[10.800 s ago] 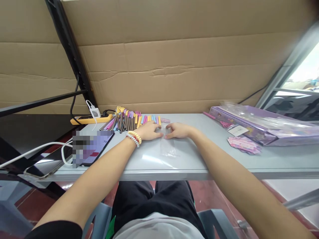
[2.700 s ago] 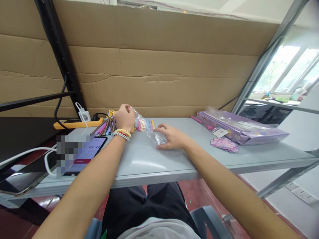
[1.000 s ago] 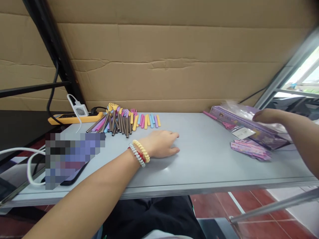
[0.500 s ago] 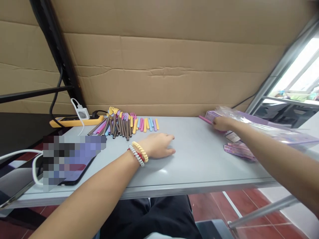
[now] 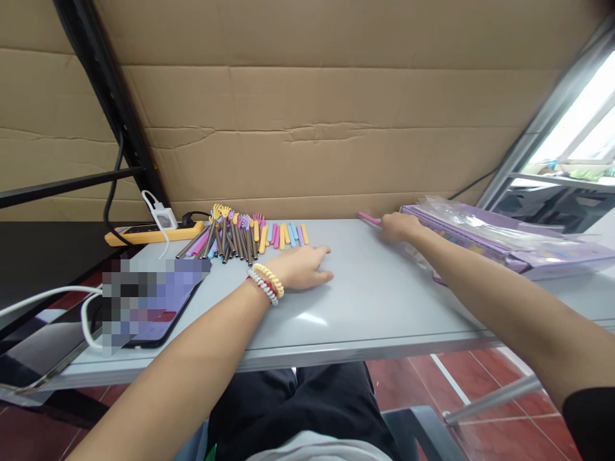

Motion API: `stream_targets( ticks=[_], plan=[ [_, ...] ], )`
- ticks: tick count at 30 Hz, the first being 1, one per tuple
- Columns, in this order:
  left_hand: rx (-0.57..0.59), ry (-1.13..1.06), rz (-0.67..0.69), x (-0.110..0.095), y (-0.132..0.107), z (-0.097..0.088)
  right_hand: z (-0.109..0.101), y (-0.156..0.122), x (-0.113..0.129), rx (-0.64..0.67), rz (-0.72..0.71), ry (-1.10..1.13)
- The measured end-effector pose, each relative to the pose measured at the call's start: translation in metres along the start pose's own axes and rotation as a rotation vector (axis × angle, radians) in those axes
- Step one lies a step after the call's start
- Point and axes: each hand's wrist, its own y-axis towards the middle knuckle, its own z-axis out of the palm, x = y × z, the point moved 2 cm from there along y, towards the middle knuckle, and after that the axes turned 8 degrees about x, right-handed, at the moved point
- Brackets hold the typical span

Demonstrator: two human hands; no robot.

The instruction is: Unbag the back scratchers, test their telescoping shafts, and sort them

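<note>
At the back of the table, my right hand is closed round a slim pink stick that juts out to the left. Some clear plastic is blurred just below that hand, and I cannot tell whether it is held. My left hand lies on the tabletop with fingers spread and nothing in it. Beyond it stands a row of short yellow, blue, pink and purple handles. Left of these lies a heap of dark metal tubes with coloured claw-shaped heads.
A purple box topped with clear plastic bags occupies the right side. On the left are a phone with a white cable and a yellow power strip with a white charger. Cardboard walls the back.
My right hand has moved left along the back of the table with the pink stick, away from the purple box. The pink packets are now mostly behind my right forearm. My left hand stays spread.
</note>
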Motion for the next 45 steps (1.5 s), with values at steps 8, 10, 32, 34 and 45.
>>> stream_targets(
  ticks=[8,10,32,34,45],
  plan=[
    [-0.202,-0.512,-0.016,0.014,0.005,0.000,-0.037,-0.057,0.103,0.084,-0.061,0.328],
    [-0.321,-0.692,-0.078,0.018,0.008,-0.003,-0.036,-0.076,0.127,0.115,-0.130,0.470],
    [-0.343,-1.159,-0.189,0.023,0.014,-0.005,-0.007,-0.121,0.152,0.128,-0.752,0.657],
    [-0.267,-1.146,-0.146,0.022,0.013,-0.005,-0.010,-0.112,0.143,0.004,-0.687,0.651],
    [0.075,-0.953,0.013,0.007,0.005,-0.001,0.001,-0.079,0.108,-0.014,-0.395,0.745]
  ],
)
